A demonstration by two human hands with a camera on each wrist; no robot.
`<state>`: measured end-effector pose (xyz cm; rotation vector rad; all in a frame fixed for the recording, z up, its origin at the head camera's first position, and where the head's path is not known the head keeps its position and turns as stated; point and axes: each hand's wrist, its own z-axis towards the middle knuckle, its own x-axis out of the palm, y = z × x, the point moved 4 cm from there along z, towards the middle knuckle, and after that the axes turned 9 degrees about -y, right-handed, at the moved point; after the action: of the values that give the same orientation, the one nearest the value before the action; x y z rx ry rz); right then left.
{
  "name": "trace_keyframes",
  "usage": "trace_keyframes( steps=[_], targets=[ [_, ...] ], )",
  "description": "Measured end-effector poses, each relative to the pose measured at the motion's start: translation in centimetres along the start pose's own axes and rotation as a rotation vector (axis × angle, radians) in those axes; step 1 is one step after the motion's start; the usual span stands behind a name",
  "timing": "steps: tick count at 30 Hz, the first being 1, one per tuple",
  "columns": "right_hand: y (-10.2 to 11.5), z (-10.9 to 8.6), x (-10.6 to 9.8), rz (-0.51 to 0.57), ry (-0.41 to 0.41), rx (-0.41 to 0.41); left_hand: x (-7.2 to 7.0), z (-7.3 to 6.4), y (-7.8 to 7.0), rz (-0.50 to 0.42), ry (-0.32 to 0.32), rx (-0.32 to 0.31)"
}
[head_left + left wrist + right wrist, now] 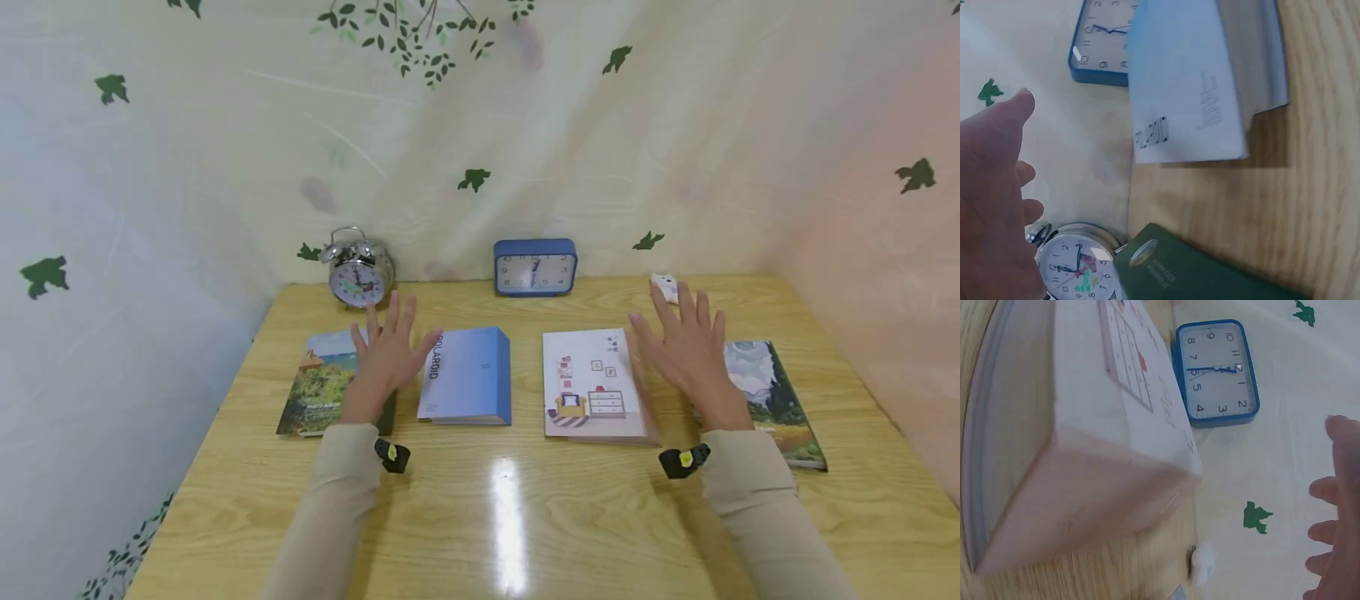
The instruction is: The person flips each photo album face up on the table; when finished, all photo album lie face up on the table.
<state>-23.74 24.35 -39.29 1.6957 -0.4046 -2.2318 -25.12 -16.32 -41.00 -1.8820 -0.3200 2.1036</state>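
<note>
My left hand (386,362) hovers with fingers spread over a landscape-covered book (318,387), its thumb overlapping the edge of a thick light-blue book (465,375) marked POLAROID. Nothing is in its grasp, and the left wrist view shows the same hand (991,200) beside the blue book (1185,94). My right hand (686,354), also spread and holding nothing, is above the gap between a white book (588,358) with drawn furniture and a second landscape-covered book (780,408), which the wrist partly hides. In the right wrist view, the white book's brownish spine (1091,506) faces the camera.
Behind the books stand a silver twin-bell alarm clock (360,279) at left and a blue rectangular clock (535,271) in the middle. A small white object (666,286) lies near the right fingertips. A leaf-patterned cloth (420,167) hangs behind the wooden table (450,517).
</note>
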Motion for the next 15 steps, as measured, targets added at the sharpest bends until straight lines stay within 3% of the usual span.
trace_keyframes(
  steps=[4, 9, 15],
  targets=[
    [1.4, 0.8, -0.3, 0.103, -0.108, -0.048, -1.3, 0.9, 0.5, -0.062, -0.073, 0.046],
    [4.5, 1.8, 0.3, 0.276, -0.172, -0.097, -3.7, 1.4, 1.6, -0.246, -0.156, 0.112],
    [9.8, 2.8, 2.3, 0.427, -0.195, -0.205, -5.7, 0.9, 4.6, -0.393, -0.164, 0.032]
  ],
)
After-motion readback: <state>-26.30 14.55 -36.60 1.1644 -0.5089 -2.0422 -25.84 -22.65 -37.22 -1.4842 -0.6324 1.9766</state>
